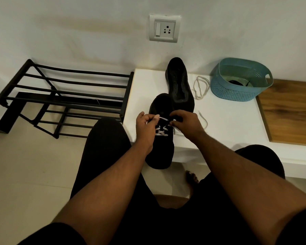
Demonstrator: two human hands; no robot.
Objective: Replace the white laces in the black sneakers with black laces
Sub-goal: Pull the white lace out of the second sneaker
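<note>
Both hands, left hand [146, 124] and right hand [185, 122], pinching the white lace [162, 129] on the near sneaker [162, 149]. Best drawn out crossing by crossing, gently.

You see two black sneakers: the laced sneaker [162, 147] under your fingers and the unlaced sneaker [179, 84] beyond them. One loose white lace [200, 87] lies past your right fingers, plus one blue basket [237, 89] and one shoe rack [64, 96].
</note>
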